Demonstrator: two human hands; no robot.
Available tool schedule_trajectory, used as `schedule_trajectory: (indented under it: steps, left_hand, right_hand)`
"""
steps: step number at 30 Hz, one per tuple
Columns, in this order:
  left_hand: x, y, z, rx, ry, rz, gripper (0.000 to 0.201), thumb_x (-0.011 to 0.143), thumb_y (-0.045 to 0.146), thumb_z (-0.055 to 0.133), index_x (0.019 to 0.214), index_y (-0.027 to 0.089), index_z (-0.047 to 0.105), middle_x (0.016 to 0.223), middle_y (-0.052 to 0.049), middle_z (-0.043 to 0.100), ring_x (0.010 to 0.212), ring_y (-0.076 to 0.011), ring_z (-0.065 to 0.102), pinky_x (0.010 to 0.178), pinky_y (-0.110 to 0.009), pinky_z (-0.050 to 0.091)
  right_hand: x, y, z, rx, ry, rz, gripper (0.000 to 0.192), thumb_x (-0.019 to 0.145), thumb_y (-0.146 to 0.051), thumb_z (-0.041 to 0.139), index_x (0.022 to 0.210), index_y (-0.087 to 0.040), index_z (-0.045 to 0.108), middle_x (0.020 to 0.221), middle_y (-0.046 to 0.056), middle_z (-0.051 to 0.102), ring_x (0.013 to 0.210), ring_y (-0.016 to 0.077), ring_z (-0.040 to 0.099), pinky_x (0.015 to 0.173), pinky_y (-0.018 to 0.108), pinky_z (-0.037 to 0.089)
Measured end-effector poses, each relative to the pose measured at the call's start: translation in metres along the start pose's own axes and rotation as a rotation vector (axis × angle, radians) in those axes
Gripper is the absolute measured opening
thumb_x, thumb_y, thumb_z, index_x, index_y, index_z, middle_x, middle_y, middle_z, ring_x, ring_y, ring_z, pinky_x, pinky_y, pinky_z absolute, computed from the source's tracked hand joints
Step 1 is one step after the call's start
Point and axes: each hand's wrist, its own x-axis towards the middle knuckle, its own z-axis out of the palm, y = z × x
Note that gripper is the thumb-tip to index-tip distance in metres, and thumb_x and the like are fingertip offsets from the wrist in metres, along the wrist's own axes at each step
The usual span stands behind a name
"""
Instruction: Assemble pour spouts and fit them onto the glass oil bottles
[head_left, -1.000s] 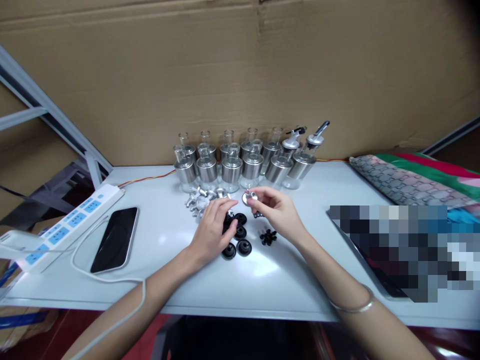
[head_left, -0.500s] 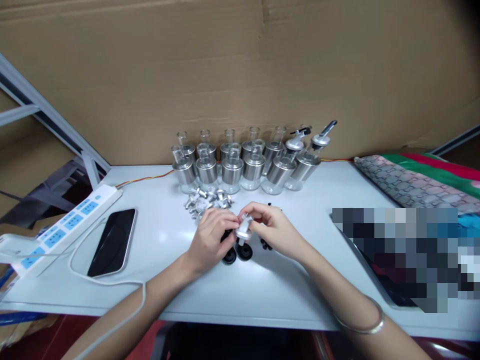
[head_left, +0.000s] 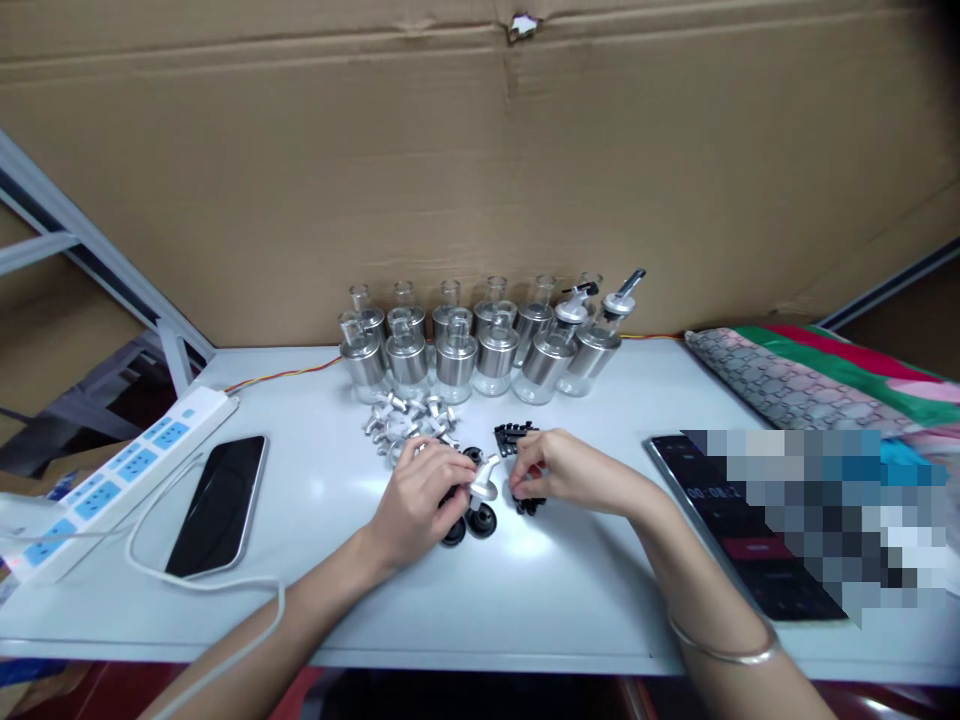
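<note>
Above the black discs (head_left: 481, 521), your left hand (head_left: 420, 497) pinches 1 silver spout (head_left: 484, 487) between thumb and fingers; your right hand (head_left: 564, 471) is at the small black pieces (head_left: 531, 507), though I cannot tell whether it pinches any.

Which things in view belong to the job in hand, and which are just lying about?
Likely the job:
silver pourer top, in the left hand
pile of silver pourer tops
round black stoppers
small black pieces, at the right hand
row of slender black parts
steel-sleeved glass bottles

Likely lying about:
black-screened phone
white power strip
white cable
device showing digits
patterned fabric
</note>
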Motion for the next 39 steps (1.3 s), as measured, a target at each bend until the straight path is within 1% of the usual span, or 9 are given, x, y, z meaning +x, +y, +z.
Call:
schedule_trajectory:
  steps: [5, 11, 17, 25, 28, 31, 34, 36, 39]
  left_hand:
    - [0.001, 0.0, 0.0, 0.007, -0.01, -0.008, 0.012, 0.085, 0.009, 0.048, 0.089, 0.02, 0.052, 0.083, -0.001, 0.07, 0.077, -0.0135, 0.065, 0.083, -0.035, 0.043]
    - [0.002, 0.0, 0.0, -0.009, -0.011, -0.026, 0.013, 0.084, 0.007, 0.049, 0.089, 0.02, 0.052, 0.083, -0.001, 0.07, 0.077, -0.0134, 0.065, 0.084, -0.034, 0.043]
    - [0.001, -0.001, 0.001, 0.002, -0.026, -0.065, 0.009, 0.084, 0.011, 0.051, 0.085, 0.02, 0.052, 0.082, -0.001, 0.069, 0.076, -0.0142, 0.064, 0.084, -0.035, 0.043]
    - [0.0, -0.002, 0.002, 0.003, -0.014, -0.061, 0.01, 0.082, 0.008, 0.053, 0.085, 0.018, 0.052, 0.082, -0.001, 0.068, 0.077, -0.0132, 0.064, 0.086, -0.034, 0.042]
    - [0.0, -0.001, 0.002, 0.0, -0.013, -0.05, 0.011, 0.082, 0.008, 0.054, 0.086, 0.018, 0.052, 0.083, -0.001, 0.068, 0.078, -0.0129, 0.063, 0.087, -0.034, 0.041]
    - [0.0, 0.0, 0.001, -0.002, -0.005, -0.048, 0.012, 0.082, 0.008, 0.054, 0.087, 0.018, 0.052, 0.083, -0.001, 0.068, 0.078, -0.0128, 0.063, 0.088, -0.034, 0.04]
    - [0.0, 0.0, 0.001, -0.001, 0.012, -0.045, 0.012, 0.082, 0.008, 0.053, 0.087, 0.018, 0.051, 0.082, -0.001, 0.068, 0.078, -0.0128, 0.064, 0.087, -0.035, 0.041]
    - [-0.001, -0.001, 0.001, -0.003, 0.02, -0.045, 0.012, 0.083, 0.008, 0.053, 0.087, 0.018, 0.051, 0.082, -0.001, 0.068, 0.078, -0.0129, 0.064, 0.087, -0.035, 0.041]
    - [-0.001, -0.001, 0.001, -0.004, 0.025, -0.047, 0.012, 0.083, 0.008, 0.053, 0.087, 0.019, 0.051, 0.082, -0.001, 0.068, 0.078, -0.0128, 0.064, 0.087, -0.035, 0.041]
  right_hand:
    - [-0.001, -0.002, 0.005, -0.071, 0.019, 0.038, 0.014, 0.071, -0.009, 0.066, 0.071, -0.019, 0.076, 0.073, 0.004, 0.069, 0.073, 0.0186, 0.061, 0.069, 0.029, 0.045]
    - [0.005, -0.005, 0.013, -0.166, 0.126, 0.044, 0.02, 0.077, -0.008, 0.059, 0.074, -0.018, 0.076, 0.075, 0.007, 0.069, 0.075, 0.0213, 0.063, 0.069, 0.03, 0.046]
    - [0.009, -0.008, 0.018, -0.158, 0.108, 0.043, 0.019, 0.079, -0.009, 0.058, 0.08, -0.017, 0.076, 0.081, 0.009, 0.071, 0.077, 0.022, 0.065, 0.072, 0.03, 0.047]
    - [0.009, -0.01, 0.016, -0.167, 0.133, -0.021, 0.018, 0.077, -0.008, 0.057, 0.071, -0.015, 0.073, 0.074, 0.008, 0.069, 0.07, 0.0181, 0.063, 0.065, 0.026, 0.044]
    - [0.007, -0.011, 0.011, 0.006, 0.228, -0.02, 0.015, 0.079, -0.013, 0.056, 0.074, -0.014, 0.071, 0.073, 0.007, 0.069, 0.066, 0.0166, 0.062, 0.064, 0.026, 0.044]
    - [0.006, -0.012, 0.009, 0.428, 0.267, -0.025, 0.016, 0.08, -0.028, 0.059, 0.078, -0.015, 0.067, 0.071, 0.005, 0.071, 0.066, 0.0161, 0.064, 0.063, 0.026, 0.046]
    - [0.006, -0.013, 0.011, 0.787, 0.243, -0.017, 0.023, 0.073, -0.037, 0.068, 0.075, -0.016, 0.063, 0.068, 0.005, 0.07, 0.066, 0.0158, 0.065, 0.064, 0.027, 0.048]
    - [0.008, -0.016, 0.012, 0.893, 0.25, -0.021, 0.025, 0.068, -0.037, 0.074, 0.073, -0.016, 0.062, 0.066, 0.003, 0.069, 0.064, 0.0141, 0.064, 0.065, 0.027, 0.048]
    - [0.009, -0.019, 0.01, 0.922, 0.256, -0.031, 0.023, 0.068, -0.035, 0.075, 0.072, -0.015, 0.063, 0.062, 0.0, 0.065, 0.06, 0.0114, 0.06, 0.063, 0.026, 0.046]
